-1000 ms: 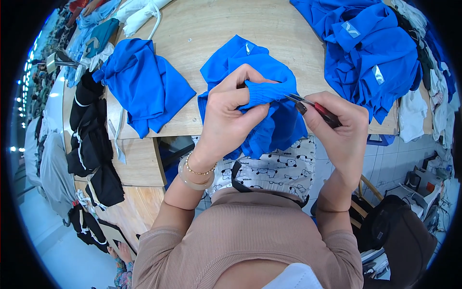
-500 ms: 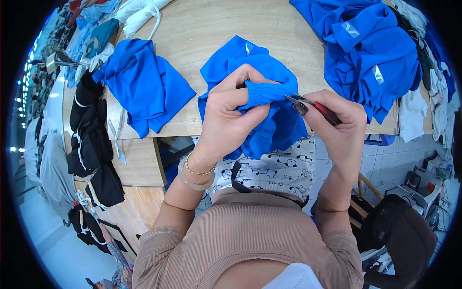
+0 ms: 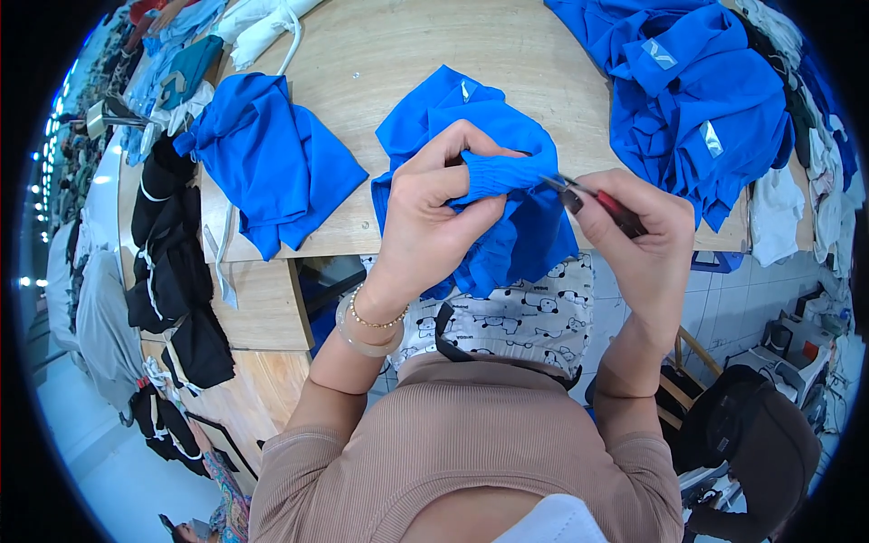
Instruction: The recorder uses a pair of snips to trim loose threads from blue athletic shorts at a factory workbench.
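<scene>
A blue garment [image 3: 523, 237] with a gathered, elastic-looking edge lies over the table's front edge and hangs down in front of me. My left hand [image 3: 433, 210] pinches that gathered band and stretches it toward the right. Thread snips [image 3: 618, 214] with red and black handles sit in my right hand [image 3: 647, 237], fingers wrapped round them. Their thin blade tips point left, at the right end of the band; whether they touch the cloth I cannot tell. A small shiny label [image 3: 467, 90] shows on the garment's far part.
A blue cloth piece [image 3: 272, 158] lies left on the wooden table [image 3: 398, 41]. Blue garments with shiny labels [image 3: 697, 100] are heaped at the right. Tied black bundles [image 3: 172, 244] hang along the left edge. A dark chair [image 3: 760, 443] stands at lower right.
My right hand and the snips have shifted slightly to the right, with the blades a little blurred. My left hand keeps its hold on the band in the same place.
</scene>
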### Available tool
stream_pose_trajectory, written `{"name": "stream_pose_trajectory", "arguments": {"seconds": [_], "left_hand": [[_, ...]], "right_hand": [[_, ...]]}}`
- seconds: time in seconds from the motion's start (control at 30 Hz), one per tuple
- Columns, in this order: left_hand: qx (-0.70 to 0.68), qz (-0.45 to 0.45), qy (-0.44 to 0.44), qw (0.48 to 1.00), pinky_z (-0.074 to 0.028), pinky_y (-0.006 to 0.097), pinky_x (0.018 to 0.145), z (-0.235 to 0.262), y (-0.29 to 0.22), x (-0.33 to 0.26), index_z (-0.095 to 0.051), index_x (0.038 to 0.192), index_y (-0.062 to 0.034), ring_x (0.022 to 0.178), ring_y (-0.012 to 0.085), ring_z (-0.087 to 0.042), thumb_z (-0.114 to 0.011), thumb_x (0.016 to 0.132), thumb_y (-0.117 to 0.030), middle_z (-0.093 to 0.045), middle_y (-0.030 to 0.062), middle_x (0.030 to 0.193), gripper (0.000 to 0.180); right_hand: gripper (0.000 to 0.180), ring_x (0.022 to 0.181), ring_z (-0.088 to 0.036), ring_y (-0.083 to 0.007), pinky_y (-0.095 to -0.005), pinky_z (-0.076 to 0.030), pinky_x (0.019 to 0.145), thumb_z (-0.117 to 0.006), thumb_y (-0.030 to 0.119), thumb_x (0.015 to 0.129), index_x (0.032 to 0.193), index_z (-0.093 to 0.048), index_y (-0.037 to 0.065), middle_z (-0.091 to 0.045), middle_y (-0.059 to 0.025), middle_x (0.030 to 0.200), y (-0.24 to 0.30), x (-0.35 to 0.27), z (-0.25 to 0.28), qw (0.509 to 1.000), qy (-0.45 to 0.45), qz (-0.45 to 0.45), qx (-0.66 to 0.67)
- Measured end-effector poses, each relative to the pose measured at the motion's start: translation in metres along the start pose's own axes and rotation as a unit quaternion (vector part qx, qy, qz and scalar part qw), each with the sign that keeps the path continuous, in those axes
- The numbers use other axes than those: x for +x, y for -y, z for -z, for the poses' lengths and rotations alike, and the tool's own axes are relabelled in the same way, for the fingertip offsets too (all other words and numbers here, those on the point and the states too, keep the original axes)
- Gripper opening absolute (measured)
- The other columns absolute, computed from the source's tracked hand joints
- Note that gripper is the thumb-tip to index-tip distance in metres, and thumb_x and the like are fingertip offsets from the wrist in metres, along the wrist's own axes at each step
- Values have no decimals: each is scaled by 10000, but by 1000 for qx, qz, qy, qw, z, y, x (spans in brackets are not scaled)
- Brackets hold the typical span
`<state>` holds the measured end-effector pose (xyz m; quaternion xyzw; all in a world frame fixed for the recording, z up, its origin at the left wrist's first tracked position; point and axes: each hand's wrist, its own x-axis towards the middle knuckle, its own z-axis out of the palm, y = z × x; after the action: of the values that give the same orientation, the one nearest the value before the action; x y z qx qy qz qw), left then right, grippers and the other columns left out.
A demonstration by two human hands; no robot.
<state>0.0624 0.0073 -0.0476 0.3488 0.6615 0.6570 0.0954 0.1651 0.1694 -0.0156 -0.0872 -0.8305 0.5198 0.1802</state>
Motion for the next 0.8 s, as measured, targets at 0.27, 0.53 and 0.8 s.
{"name": "stream_pose_trajectory", "arguments": {"seconds": [0.27, 0.53, 0.8], "left_hand": [[-49, 69, 27, 996, -377, 209, 580, 1, -1, -1, -663, 842, 32, 711, 77, -492, -614, 739, 50, -557, 29, 824, 115], [-48, 75, 11, 996, -375, 204, 590, 0, -2, 0, -655, 830, 42, 714, 75, -493, -625, 752, 30, -555, 31, 817, 84], [-29, 65, 11, 997, -377, 209, 584, -1, -1, 3, -657, 834, 40, 712, 83, -497, -628, 755, 26, -556, 37, 819, 86]], "right_hand": [[267, 591, -505, -120, -220, -379, 513, -722, -9, 693, 945, -654, 44, -594, -45, 751, 1, 14, -21, 989, -21, 145, -25], [61, 654, -507, -57, -178, -393, 569, -649, 8, 817, 845, -600, 31, -584, -1, 764, -15, 27, -19, 969, -171, 134, 114], [49, 619, -463, -86, -207, -350, 526, -620, 8, 824, 843, -581, 32, -518, -2, 726, -18, 30, -24, 962, -207, 148, 100]]}}
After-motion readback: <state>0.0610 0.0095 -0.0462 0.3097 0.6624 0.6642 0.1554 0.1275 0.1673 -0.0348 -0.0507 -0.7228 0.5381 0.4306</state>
